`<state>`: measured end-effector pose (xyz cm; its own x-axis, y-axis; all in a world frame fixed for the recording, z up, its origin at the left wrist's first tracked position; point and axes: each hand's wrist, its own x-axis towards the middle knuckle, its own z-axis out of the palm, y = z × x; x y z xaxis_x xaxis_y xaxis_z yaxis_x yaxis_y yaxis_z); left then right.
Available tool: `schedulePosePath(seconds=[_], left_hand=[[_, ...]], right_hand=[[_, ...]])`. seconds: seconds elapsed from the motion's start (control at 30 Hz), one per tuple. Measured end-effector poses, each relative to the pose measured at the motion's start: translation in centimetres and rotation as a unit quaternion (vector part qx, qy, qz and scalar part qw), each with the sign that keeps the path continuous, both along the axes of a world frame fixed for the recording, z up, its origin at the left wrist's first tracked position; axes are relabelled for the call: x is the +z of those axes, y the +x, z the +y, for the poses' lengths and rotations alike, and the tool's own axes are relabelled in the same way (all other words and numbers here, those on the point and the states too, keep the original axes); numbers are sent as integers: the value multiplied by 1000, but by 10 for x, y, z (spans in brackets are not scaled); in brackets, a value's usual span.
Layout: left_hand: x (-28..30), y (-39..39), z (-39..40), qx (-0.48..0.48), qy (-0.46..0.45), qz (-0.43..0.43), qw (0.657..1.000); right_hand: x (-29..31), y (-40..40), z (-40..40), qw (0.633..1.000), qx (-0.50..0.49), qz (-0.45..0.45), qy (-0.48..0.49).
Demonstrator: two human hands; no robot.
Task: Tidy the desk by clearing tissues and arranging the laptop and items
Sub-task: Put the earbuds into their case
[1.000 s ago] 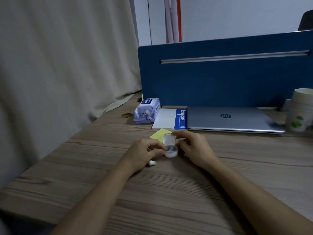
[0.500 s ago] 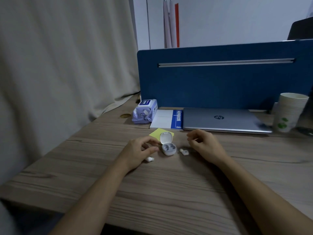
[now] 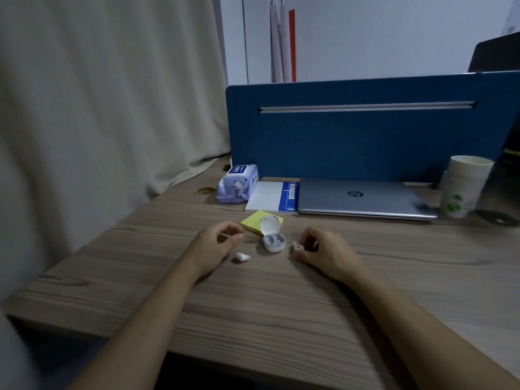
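A white earbud case (image 3: 273,241) stands open and empty on the wooden desk (image 3: 281,299), partly on a yellow sticky-note pad (image 3: 251,220). One white earbud (image 3: 242,257) lies loose on the desk just below my left hand (image 3: 215,244), which is curled, holds nothing and sits left of the case. My right hand (image 3: 326,250) is right of the case and pinches the second earbud (image 3: 297,245) in its fingertips at desk level. Further back lie a closed silver laptop (image 3: 363,198), a blue-and-white notebook (image 3: 271,197) and a pack of tissues (image 3: 237,183).
A blue partition (image 3: 365,136) closes off the back of the desk. A stack of paper cups (image 3: 463,185) stands at the right beside a dark round object (image 3: 496,218). A beige curtain (image 3: 98,108) hangs along the left. The desk's front edge is near my forearms.
My left hand let go of the case and drew slightly left. My right hand came back to the earbud lying right of the case and closed its fingertips on it.
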<state>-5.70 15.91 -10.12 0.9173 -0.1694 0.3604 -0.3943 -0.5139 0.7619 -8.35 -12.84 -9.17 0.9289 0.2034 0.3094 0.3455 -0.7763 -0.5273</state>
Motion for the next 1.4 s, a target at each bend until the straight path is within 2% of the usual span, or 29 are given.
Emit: schedulePosePath(seconds=[0.27, 0.43, 0.57, 0.77, 1.4], left_hand=[[0, 6, 3, 20, -33, 17, 999], [2, 6, 2, 15, -52, 26, 998], [0, 9, 4, 11, -60, 29, 998], [-3, 17, 8, 1, -71, 33, 997], [4, 14, 8, 5, -93, 40, 995]], right_hand=[[2, 7, 14, 999, 12, -31, -29], [2, 13, 10, 996, 14, -80, 39], [5, 18, 19, 988, 51, -111, 89], [6, 22, 32, 987, 103, -94, 87], [11, 21, 45, 987, 121, -89, 50]])
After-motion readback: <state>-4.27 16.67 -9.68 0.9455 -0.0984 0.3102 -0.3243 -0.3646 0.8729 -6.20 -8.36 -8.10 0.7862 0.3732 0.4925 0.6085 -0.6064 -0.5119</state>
